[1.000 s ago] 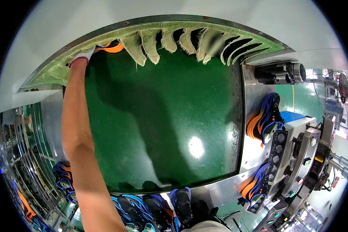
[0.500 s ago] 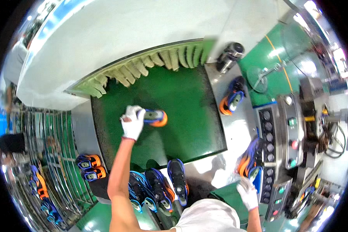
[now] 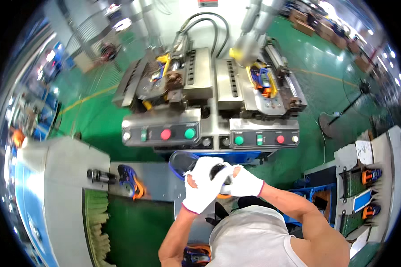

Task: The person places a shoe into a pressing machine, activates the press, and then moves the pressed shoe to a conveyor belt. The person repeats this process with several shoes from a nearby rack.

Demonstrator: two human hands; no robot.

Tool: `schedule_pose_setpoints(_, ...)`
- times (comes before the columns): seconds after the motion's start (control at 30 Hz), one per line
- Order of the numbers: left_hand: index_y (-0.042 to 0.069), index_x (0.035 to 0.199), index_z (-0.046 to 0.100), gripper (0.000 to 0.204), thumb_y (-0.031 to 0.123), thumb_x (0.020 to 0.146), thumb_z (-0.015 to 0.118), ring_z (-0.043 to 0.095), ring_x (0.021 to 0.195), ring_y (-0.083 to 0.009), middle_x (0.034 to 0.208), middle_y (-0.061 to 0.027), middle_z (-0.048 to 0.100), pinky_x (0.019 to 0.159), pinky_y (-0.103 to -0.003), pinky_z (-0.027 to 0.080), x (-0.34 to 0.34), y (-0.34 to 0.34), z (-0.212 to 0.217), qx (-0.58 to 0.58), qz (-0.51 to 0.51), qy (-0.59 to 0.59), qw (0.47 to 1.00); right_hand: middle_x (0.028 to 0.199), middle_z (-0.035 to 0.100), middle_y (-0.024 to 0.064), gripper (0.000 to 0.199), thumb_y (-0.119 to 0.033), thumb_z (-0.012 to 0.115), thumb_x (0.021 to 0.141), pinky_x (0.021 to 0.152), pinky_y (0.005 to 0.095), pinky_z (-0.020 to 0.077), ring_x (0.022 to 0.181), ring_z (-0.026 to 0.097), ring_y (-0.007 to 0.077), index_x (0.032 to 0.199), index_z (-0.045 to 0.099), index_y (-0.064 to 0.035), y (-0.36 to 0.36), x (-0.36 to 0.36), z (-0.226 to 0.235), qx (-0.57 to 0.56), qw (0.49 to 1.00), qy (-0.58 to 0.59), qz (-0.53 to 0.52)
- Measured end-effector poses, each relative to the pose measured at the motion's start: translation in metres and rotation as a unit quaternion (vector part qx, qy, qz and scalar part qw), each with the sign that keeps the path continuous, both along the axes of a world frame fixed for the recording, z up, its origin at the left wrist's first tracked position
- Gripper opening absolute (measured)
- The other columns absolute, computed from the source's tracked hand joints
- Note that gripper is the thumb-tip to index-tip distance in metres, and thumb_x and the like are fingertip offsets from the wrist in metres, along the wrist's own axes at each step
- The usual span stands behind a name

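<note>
A black shoe (image 3: 180, 164) with a blue rim is held up in front of the machine, its toe to the left and a bit of orange at its lower right. My left hand (image 3: 201, 189), in a white glove with bare fingertips showing, wraps around its middle. From the right, my right hand (image 3: 245, 181), gloved the same way, grips the other end. Fingers of both hands cover much of the shoe. To the left, a second shoe (image 3: 128, 178) in black, blue and orange rests on the metal ledge (image 3: 158, 173), apart from my hands.
Ahead stands a two-station machine with a left button panel (image 3: 162, 133) and a right button panel (image 3: 263, 139). One shoe (image 3: 263, 79) sits in its right station. A green conveyor belt (image 3: 136, 231) with a bristly curtain (image 3: 96, 218) lies lower left. A floor fan (image 3: 364, 86) stands right.
My view has swung right, from the conveyor to the machine. My left hand has left the shoe on the belt. Both hands have come together on a shoe.
</note>
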State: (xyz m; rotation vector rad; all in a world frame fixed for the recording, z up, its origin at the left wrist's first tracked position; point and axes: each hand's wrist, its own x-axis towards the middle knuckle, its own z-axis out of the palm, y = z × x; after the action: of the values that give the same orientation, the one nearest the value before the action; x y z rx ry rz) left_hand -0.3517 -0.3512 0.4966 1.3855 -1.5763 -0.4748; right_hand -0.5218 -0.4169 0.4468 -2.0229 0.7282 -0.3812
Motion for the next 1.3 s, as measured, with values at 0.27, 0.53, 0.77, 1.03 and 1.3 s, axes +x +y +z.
schedule_pose_setpoints(0.27, 0.0, 0.146, 0.045, 0.058, 0.013, 0.095, 0.069, 0.062, 0.124, -0.0278, 0.137, -0.0178, 0.059, 0.105, -0.039, 0.05, -0.13, -0.225, 0.03, 0.006, -0.053, 0.104, 0.993, 0.122, 0.066, 0.0106, 0.053, 0.003, 0.07, 0.087, 0.091, 0.035, 0.0572, 0.104, 0.068, 0.0191, 0.137, 0.053, -0.0005, -0.021, -0.209, -0.023, 0.446, 0.741, -0.387, -0.319)
schedule_pose_setpoints(0.53, -0.006, 0.135, 0.051, 0.086, 0.051, 0.078, 0.079, 0.063, 0.121, -0.0381, 0.131, -0.0287, 0.063, 0.104, -0.042, 0.049, -0.231, -0.485, -0.087, 0.221, 0.125, -0.045, 0.966, 0.096, 0.068, 0.0081, 0.05, 0.0, 0.067, 0.081, 0.077, 0.0341, 0.0563, 0.083, 0.068, 0.0187, 0.129, 0.056, 0.0016, -0.02, -0.285, -0.042, 0.401, 0.643, -0.416, -0.502)
schedule_pose_setpoints(0.77, -0.001, 0.097, 0.066, 0.038, 0.024, 0.072, 0.082, 0.073, 0.082, -0.0286, 0.088, -0.0163, 0.074, 0.075, -0.038, 0.058, -0.225, -0.568, -0.124, 0.295, 0.075, -0.135, 0.943, 0.089, 0.068, 0.0135, 0.03, 0.002, 0.068, 0.079, 0.069, 0.0376, 0.0581, 0.075, 0.069, 0.0238, 0.109, 0.062, 0.0029, -0.013, -0.293, -0.034, 0.356, 0.572, -0.416, -0.61)
schedule_pose_setpoints(1.03, -0.005, 0.113, 0.067, 0.05, 0.031, 0.08, 0.08, 0.068, 0.091, -0.018, 0.099, -0.0156, 0.073, 0.081, -0.034, 0.055, -0.165, -0.448, 0.0, 0.237, -0.014, 0.024, 0.971, 0.098, 0.068, 0.0039, 0.06, 0.004, 0.074, 0.084, 0.081, 0.0305, 0.0563, 0.085, 0.067, 0.0137, 0.138, 0.049, -0.004, -0.111, -0.277, -0.002, 0.255, 0.661, -0.396, -0.584)
schedule_pose_setpoints(1.3, 0.0, 0.119, 0.067, 0.042, 0.01, 0.079, 0.076, 0.065, 0.091, -0.0138, 0.105, -0.0063, 0.073, 0.086, -0.034, 0.055, -0.064, -0.184, 0.003, 0.243, 0.034, 0.162, 0.956, 0.092, 0.074, 0.0074, 0.016, -0.008, 0.077, 0.085, 0.071, 0.0325, 0.0577, 0.083, 0.071, 0.0174, 0.096, 0.075, 0.0029, -0.4, -0.216, 0.012, 0.325, 0.834, -0.264, -0.358)
